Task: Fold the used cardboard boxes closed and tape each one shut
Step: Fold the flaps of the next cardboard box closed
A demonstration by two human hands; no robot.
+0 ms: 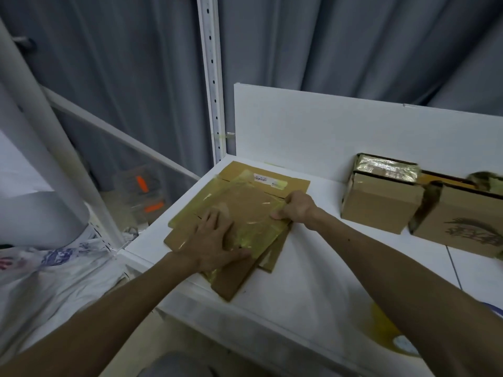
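At the left corner of the white table (313, 281) sits a loose stack of flattened boxes (283, 183), skewed to the table's edge and streaked with old yellowish tape. The left hand (215, 240) lies flat on the top flattened box (250, 205), fingers straight and spread, pressing it down at its near-left part. The right hand (295, 206) is at that same sheet's right edge, fingers curled over it and thumb tucked beneath, so it has hold of the cardboard. The sheet lies between the two hands, its longer run seeming to go from the person's near side away toward the back board (299, 126) (the wide lens bends things, so I wouldn't swear to the angle). The right hand is the one placed to lift or pull, I'd judge, with the left serving as the anchor. This box is not yet opened out, let alone folded or taped. Well apart to the right stand a taped box (378, 202) and a second box (462, 221) just beside it. A tape roll (386, 341) lies near the front edge, half hidden under the right forearm.
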